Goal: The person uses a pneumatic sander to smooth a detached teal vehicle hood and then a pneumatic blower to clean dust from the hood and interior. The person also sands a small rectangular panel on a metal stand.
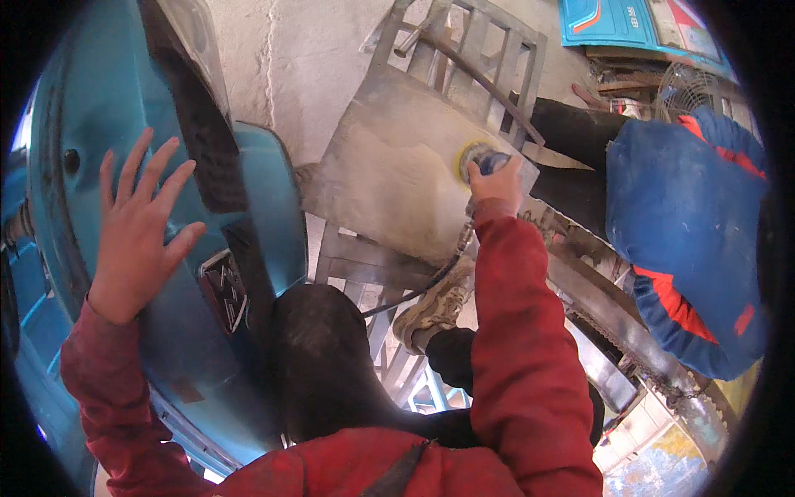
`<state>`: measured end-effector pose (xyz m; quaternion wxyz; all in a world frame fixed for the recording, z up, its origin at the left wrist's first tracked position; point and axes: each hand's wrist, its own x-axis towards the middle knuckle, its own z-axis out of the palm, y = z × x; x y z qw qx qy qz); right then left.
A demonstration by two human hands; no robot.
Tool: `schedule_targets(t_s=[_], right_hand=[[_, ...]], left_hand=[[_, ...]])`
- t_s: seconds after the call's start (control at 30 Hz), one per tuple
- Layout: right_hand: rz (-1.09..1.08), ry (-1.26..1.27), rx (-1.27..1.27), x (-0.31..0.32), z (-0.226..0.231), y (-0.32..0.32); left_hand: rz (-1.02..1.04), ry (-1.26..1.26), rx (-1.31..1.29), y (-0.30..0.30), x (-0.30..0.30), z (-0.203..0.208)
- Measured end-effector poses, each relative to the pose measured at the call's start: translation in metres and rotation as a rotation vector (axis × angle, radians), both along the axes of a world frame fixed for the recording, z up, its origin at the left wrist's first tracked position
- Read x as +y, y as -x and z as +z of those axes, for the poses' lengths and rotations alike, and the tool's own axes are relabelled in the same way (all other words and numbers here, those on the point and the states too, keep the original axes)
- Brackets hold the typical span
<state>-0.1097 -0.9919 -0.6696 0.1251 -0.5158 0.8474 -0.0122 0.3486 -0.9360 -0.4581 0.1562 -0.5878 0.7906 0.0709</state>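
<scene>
At the left, my left hand (137,228) is raised over a blue vehicle body panel (99,108). Its fingers are spread and it holds nothing; I cannot tell whether it touches the panel. My right hand (498,184) grips a small round sander (480,161) with a yellow-edged pad. The sander sits over the right part of a dusty, flat board (389,157). From the sander a dark air hose (443,273) runs down and left past my shoe. Part of the tool is hidden by my fingers.
The board rests on a metal slatted frame (497,41) with a bent bar (476,74) across it. Another person in blue and red clothing (687,224) is close on the right. A wire fan guard (687,89) stands at the upper right. My shoe (435,311) is below the board.
</scene>
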Motion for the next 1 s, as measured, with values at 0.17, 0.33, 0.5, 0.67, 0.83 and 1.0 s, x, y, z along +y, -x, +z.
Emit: schedule_targets(t_s=[0.17,0.33,0.5,0.67,0.83,1.0], right_hand=[[0.043,-0.048,0.001,0.005,0.004,-0.011],[-0.038,-0.039,-0.106,-0.008,0.007,-0.006],[-0.056,0.034,-0.114,-0.023,0.004,0.012],[-0.197,-0.113,0.038,-0.013,-0.001,0.037],[-0.175,0.098,0.01,-0.016,-0.006,0.058],[-0.229,0.007,0.059,-0.015,-0.008,0.063]], left_hand=[[-0.05,0.067,-0.03,-0.001,0.001,-0.001],[-0.021,0.026,-0.031,-0.004,0.0,-0.003],[-0.022,-0.004,-0.026,-0.005,-0.001,-0.001],[-0.063,0.064,-0.028,-0.002,-0.002,-0.001],[-0.029,0.035,-0.009,0.0,-0.002,-0.001],[-0.025,0.046,0.0,0.001,-0.002,-0.001]])
